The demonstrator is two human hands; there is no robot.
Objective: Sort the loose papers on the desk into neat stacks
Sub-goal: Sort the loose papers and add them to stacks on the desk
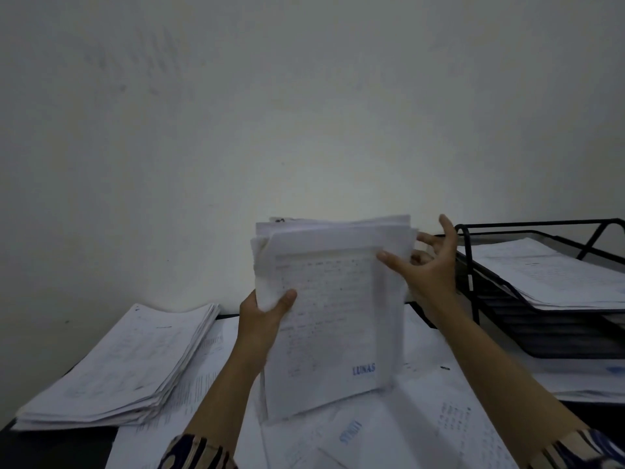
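A thick bundle of white papers stands upright on its lower edge over the desk, its front sheet printed and stamped "LUNAS" in blue. My left hand grips the bundle's left edge, thumb on the front. My right hand is at the bundle's upper right corner, thumb lying on the front sheet and fingers spread behind the edge. Loose sheets lie scattered flat beneath the bundle. A neat stack of papers lies on the desk at the left.
A black wire letter tray stands at the right with a pile of papers in its upper tier. More sheets lie under the tray's front. A pale wall rises right behind the desk. The dark desk edge shows at lower left.
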